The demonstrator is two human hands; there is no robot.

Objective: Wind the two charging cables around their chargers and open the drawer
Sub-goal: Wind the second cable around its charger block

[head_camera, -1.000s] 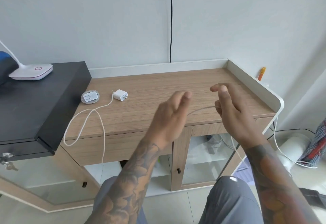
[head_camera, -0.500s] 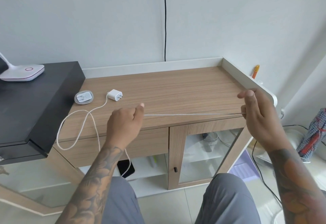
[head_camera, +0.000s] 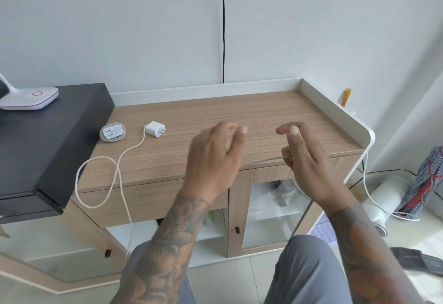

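A white charger (head_camera: 155, 129) lies on the wooden cabinet top (head_camera: 239, 112). Its white cable (head_camera: 96, 160) loops over the front edge and hangs down past the drawer front (head_camera: 143, 203). A second charger (head_camera: 112, 131), with its cable coiled round it, lies just to the left. My right hand (head_camera: 302, 157) holds a strand of the white cable in its curled lower fingers, with the index finger and thumb stretched out. The strand runs left to my left hand (head_camera: 215, 155), which shows its back with fingers loosely extended. Its palm side is hidden.
A black desk (head_camera: 48, 136) with a white lamp base (head_camera: 31, 97) adjoins the cabinet on the left. The cabinet has a raised white rim (head_camera: 335, 109) at the back and right, and glass doors (head_camera: 271, 212) below. More cables and a white roll lie on the floor at the right.
Half a second ago my hands were wide apart with the cable stretched taut between them. Now they are close together over the middle of the cabinet and the strand is short.
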